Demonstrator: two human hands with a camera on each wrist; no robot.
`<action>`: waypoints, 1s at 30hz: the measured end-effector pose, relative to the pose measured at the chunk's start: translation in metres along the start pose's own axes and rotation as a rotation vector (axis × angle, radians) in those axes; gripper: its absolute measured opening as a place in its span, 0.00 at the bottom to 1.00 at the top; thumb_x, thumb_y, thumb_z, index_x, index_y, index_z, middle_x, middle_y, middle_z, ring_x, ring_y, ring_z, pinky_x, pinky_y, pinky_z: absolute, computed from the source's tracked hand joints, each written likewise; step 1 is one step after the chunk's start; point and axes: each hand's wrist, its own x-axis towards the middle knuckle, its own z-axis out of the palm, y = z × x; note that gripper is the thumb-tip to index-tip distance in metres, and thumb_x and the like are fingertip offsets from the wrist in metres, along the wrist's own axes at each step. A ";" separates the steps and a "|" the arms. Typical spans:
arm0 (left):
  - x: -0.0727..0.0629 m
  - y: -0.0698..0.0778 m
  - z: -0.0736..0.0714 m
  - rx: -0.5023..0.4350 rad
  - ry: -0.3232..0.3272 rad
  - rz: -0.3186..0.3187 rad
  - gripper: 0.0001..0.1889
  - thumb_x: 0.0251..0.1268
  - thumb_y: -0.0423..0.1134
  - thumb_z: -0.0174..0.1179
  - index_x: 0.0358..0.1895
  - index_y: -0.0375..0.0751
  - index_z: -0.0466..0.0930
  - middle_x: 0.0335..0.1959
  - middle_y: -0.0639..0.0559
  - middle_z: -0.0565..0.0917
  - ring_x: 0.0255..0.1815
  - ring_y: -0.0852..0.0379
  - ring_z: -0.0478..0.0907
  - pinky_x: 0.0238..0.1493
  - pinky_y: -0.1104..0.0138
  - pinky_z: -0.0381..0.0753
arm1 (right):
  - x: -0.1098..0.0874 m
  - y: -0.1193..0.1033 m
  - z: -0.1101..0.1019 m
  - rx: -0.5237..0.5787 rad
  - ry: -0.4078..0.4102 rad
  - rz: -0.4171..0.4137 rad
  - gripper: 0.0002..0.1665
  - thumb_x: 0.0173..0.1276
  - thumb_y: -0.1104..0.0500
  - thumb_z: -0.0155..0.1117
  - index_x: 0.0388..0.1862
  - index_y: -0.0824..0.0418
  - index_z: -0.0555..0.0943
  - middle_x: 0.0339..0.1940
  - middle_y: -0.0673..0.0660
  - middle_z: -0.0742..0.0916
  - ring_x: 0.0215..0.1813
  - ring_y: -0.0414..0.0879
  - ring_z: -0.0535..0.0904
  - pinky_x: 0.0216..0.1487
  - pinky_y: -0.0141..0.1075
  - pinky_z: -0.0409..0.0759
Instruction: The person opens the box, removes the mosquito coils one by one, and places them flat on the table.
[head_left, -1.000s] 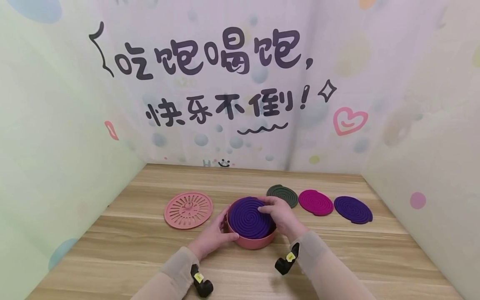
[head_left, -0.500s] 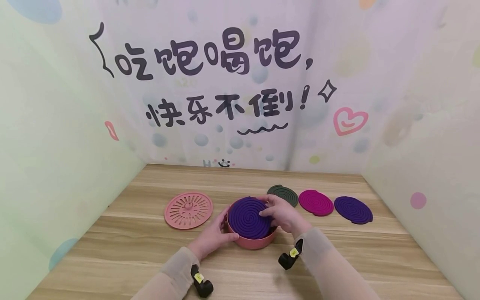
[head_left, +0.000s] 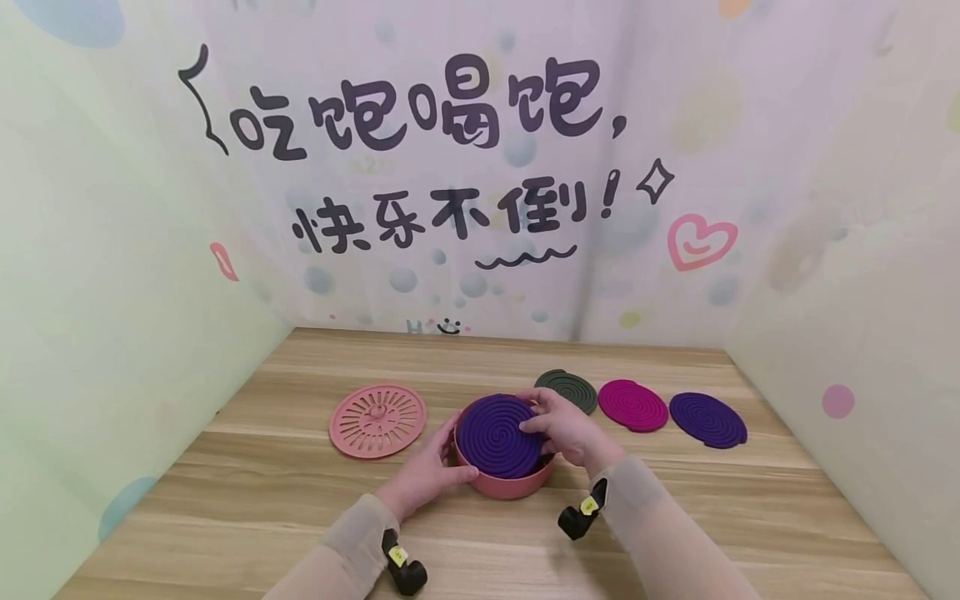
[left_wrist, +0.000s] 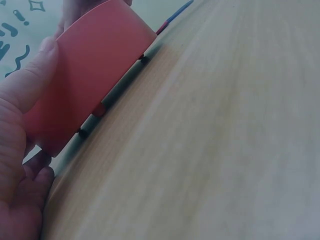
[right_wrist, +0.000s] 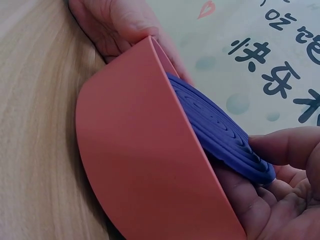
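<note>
A round pink box stands on the table at the centre of the head view. My left hand grips its left side, thumb on the near wall in the left wrist view. A purple spiral mosquito coil lies in the mouth of the box. Its right edge is raised above the rim, as the right wrist view shows. That edge of the coil is pinched by my right hand, thumb on top and fingers beneath, partly inside the box. The inside of the box is mostly hidden under the coil.
A pink slotted lid lies left of the box. Toward the back right, a dark green coil, a magenta coil and another purple coil lie in a row. A printed cloth wall closes off the back.
Over the last second my right hand has shifted a little to the right, its thumb sliding toward the coil's edge. My left hand and the box have stayed put.
</note>
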 end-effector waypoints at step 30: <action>0.000 0.001 0.000 -0.021 -0.004 -0.011 0.55 0.54 0.46 0.72 0.78 0.41 0.41 0.76 0.43 0.52 0.75 0.47 0.52 0.72 0.53 0.52 | -0.002 0.007 -0.009 0.244 -0.010 -0.032 0.33 0.66 0.71 0.56 0.69 0.66 0.61 0.48 0.58 0.84 0.32 0.42 0.84 0.31 0.34 0.84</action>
